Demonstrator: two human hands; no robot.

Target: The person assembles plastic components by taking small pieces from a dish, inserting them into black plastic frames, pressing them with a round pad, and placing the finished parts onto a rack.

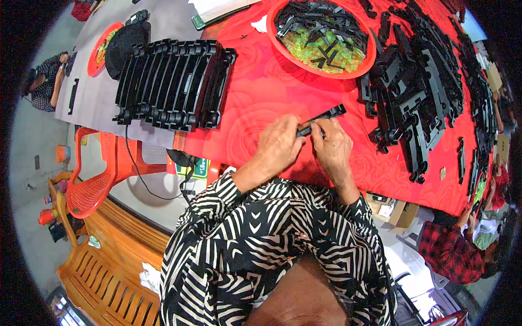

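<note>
Nearer the wearer than the basin (333, 75), left hand (278, 143) and right hand (333, 148) pinch a black part (333, 112); probably light, stiff, smooth, best gripped near its ends.

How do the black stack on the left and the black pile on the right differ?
Order: the stack is lined up in a neat row, while the pile is jumbled, its parts lying at mixed angles.
Place: the stack sits left of the left hand; the pile lies right of the right hand.
Shared: both are made up of long, narrow black parts.
</note>
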